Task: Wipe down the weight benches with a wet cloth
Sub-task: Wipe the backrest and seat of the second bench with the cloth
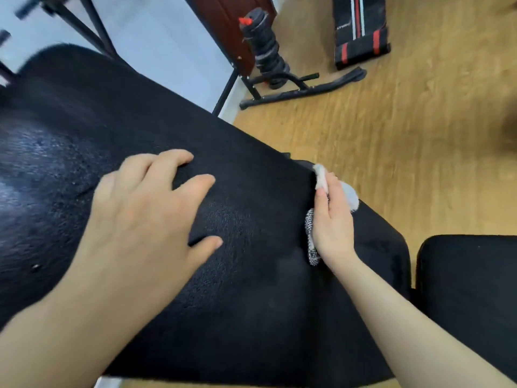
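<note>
**Bench Pad Wipe: Hand and Cloth Positions**

At the far upper left we saw black frame legs (81,26), blurred, standing against a pale wall (167,51). Below them the large black bench pad (251,289) ran from the upper left down to the lower middle of the view. Its left part showed a dull sheen.

The left hand (145,214) lay palm down on top of the pad. Its fingers were spread wide and held nothing.

Above the pad, a stack of dark weight plates (268,57) with a red tip stood on a black floor stand, just beside a reddish-brown panel (223,23). The stand rested on the wooden floor (405,149).

The right hand (331,219) was at the right edge of the pad. Its fingers lay fairly straight and close together and pressed the cloth (349,194) against that edge. The cloth was bunched under the hand. A pale part showed beyond the fingertips and to the right of the knuckles, and a patterned part showed beside the wrist. We could not tell how much of the cloth lay under the palm.

Farther right, at the top, a black board with red and white stripes (361,32) lay on the floor, well apart from the hands. At the lower right a second black pad (470,275) sat just beside the first one, with a narrow gap between them.
</note>
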